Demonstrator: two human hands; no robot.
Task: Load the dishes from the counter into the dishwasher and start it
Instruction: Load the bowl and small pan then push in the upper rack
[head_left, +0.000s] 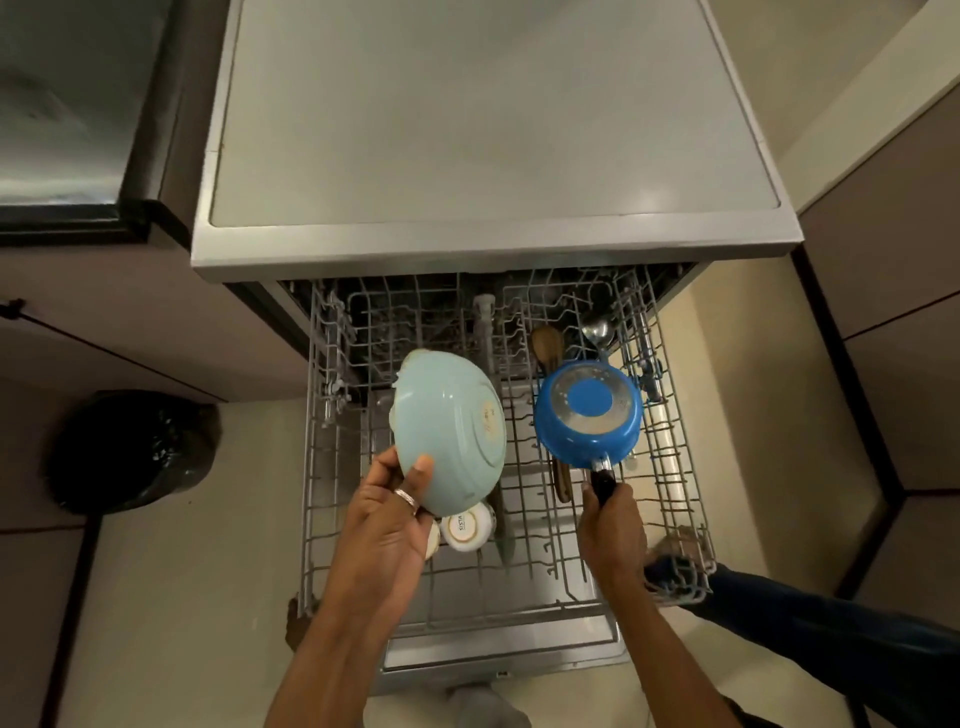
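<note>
The dishwasher's wire rack (322, 467) is pulled out below me over the open door. My left hand (389, 514) grips the rim of a pale blue bowl (447, 426), held upside down and tilted above the rack's middle. My right hand (610, 525) is closed on the black handle of a small blue saucepan (587, 410), bottom up, over the rack's right side. Under the bowl a white cup (467, 527) lies in the rack. A wooden spoon (546, 345) and a metal ladle (596, 330) rest at the back right.
The dishwasher's grey top (467, 130) fills the upper view. A black rubbish bag (130, 452) sits on the floor to the left. Cabinet fronts (893, 286) stand on the right, and a leg in dark trousers (831, 623) is beside the rack's right corner.
</note>
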